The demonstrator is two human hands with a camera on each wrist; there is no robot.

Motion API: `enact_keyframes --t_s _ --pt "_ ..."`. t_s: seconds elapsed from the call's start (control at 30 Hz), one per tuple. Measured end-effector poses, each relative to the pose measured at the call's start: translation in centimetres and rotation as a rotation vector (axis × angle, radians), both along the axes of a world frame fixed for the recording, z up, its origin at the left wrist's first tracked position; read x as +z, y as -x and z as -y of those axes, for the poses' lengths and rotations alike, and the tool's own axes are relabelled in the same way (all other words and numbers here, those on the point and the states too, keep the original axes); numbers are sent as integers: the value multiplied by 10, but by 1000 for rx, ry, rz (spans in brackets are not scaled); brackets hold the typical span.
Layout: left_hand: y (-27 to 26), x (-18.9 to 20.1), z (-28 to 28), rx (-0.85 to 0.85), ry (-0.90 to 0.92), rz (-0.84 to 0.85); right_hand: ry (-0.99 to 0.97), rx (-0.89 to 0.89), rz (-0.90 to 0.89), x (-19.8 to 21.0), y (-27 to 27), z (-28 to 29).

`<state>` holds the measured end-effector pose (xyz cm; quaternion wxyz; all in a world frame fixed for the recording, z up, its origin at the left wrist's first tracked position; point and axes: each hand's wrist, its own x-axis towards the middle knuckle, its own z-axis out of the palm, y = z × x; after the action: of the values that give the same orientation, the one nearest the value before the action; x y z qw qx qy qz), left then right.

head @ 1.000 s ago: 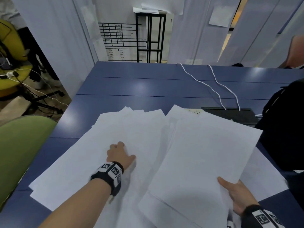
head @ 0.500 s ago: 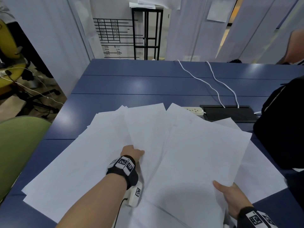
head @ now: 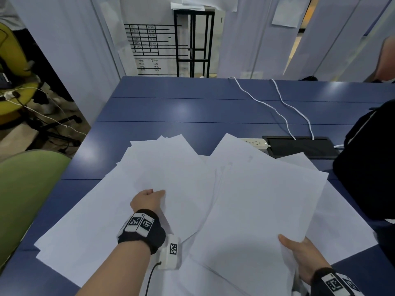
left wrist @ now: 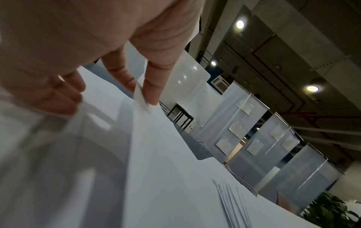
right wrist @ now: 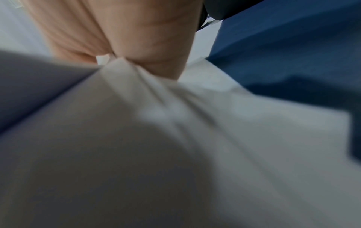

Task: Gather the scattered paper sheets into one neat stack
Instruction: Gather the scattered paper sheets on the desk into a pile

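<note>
Here, my left hand (head: 147, 200) pinches the edge of one sheet (head: 171, 167) between thumb and forefinger, while my right hand (head: 303, 256) grips the near corner of a fanned bundle (head: 260, 210), thumb on top. The other sheets (head: 89, 221) lie spread and overlapping across the blue table (head: 192, 107), near a power strip (head: 255, 143).

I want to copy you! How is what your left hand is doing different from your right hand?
The left hand reaches out over the middle of the spread sheets, knuckles up; its fingertips pinch one sheet's edge. The right hand stays near the body at the table's near edge, thumb lying on top of a bundle of several sheets. Both hold white paper and wear black wristbands.
</note>
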<state>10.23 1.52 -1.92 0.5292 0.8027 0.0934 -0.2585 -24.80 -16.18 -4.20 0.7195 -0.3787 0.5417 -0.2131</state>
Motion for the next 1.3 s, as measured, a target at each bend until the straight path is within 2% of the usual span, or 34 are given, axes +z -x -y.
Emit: enact_keyframes --t_s 0.27,0.4,0.6,0.8,1.03,1.2,1.3 --pt "14 -1 16 -129 -12 76 7 10 -7 -8 4 4" --pt "27 4 22 -174 -86 236 17 17 -25 -9 5 4" --pt "19 25 12 -48 -34 415 32 51 -40 -8 5 4" --pt "-3 55 -1 35 253 385 39 72 -4 -7 2 3" --pt "-8 113 -13 74 481 485 54 87 -42 -7 3 4" --pt "-5 151 -6 33 768 365 49 101 -65 -8 3 4" --pt "6 152 7 -64 780 223 64 135 -91 -5 2 5"
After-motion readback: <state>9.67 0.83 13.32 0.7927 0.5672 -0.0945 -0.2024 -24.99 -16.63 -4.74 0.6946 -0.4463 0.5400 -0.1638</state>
